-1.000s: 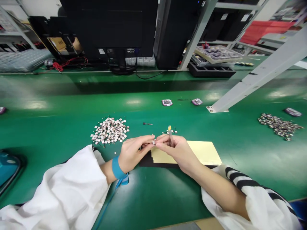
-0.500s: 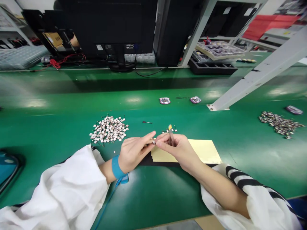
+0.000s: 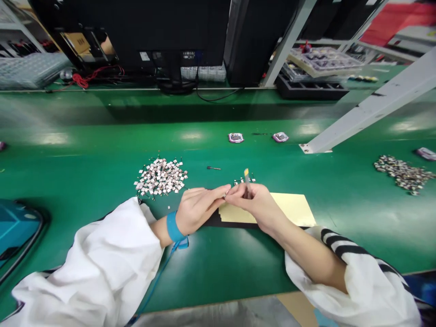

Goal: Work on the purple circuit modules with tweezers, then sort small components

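Two hands met over the near middle of the green bench (image 3: 85, 181): the left hand (image 3: 197, 210), with a blue wrist strap (image 3: 173, 227), pinched its fingertips on a tiny part (image 3: 225, 194), too small to identify with any certainty, while the right hand (image 3: 254, 202) was closed around tweezers (image 3: 246, 178) whose yellow-capped end stood up beyond the knuckles. The step in hand looked like fitting or picking at that single piece; any next move would call for a steady, fine grip right at the fingertips. Just under the right hand lay a pale yellow sheet (image 3: 293, 209) on a dark pad. A pile of small metallic parts (image 3: 161, 177) sat just left and beyond, another pile (image 3: 402, 173) far right. Two small purple-rimmed pieces (image 3: 236, 137) lay farther off, before a dark monitor (image 3: 170, 32) and trays (image 3: 316, 61).
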A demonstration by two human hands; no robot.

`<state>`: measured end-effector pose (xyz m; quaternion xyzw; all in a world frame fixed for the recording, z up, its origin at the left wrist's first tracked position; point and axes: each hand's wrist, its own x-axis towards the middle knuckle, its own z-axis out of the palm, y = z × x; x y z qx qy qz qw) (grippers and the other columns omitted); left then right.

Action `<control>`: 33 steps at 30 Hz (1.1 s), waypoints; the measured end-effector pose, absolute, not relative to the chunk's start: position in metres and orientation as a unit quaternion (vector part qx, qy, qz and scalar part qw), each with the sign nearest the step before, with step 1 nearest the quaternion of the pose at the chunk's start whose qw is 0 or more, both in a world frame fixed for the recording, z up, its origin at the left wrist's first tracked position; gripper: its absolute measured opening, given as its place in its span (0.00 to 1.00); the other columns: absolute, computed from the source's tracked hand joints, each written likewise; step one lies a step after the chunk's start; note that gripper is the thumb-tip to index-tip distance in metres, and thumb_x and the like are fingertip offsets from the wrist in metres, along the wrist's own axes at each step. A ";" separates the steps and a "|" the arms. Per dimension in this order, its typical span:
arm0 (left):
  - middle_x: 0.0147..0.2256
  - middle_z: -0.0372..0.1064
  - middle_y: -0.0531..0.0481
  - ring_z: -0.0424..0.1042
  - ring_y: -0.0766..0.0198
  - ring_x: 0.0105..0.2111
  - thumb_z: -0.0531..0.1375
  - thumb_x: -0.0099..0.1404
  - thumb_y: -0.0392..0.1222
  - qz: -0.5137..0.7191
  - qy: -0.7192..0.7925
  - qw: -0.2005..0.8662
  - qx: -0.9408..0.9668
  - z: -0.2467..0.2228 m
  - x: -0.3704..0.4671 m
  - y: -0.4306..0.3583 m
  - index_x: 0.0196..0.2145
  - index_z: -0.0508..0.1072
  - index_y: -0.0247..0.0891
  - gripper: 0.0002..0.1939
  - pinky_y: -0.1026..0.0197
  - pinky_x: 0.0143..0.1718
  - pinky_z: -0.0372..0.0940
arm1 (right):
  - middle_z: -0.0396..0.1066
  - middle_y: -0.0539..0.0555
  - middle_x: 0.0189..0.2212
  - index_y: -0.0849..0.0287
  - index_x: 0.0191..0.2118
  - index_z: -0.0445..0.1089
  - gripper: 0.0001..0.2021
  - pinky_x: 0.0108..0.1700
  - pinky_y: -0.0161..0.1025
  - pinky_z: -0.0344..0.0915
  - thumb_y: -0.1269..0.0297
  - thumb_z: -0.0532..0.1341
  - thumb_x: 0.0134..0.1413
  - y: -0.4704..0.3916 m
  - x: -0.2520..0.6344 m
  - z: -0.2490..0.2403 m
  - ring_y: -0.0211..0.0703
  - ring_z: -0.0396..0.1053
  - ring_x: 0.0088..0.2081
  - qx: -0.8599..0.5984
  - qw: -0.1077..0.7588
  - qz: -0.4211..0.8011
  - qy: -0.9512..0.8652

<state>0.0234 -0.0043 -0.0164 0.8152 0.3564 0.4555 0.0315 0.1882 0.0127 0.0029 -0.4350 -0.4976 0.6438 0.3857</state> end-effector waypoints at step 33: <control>0.28 0.69 0.44 0.68 0.56 0.33 0.50 0.56 0.30 0.090 0.571 -0.069 0.813 -0.002 -0.041 0.071 0.29 0.74 0.34 0.12 0.52 0.44 0.60 | 0.63 0.54 0.37 0.61 0.44 0.65 0.13 0.34 0.37 0.66 0.64 0.60 0.51 -0.001 0.188 -0.009 0.41 0.67 0.32 -0.428 0.112 0.200 -0.874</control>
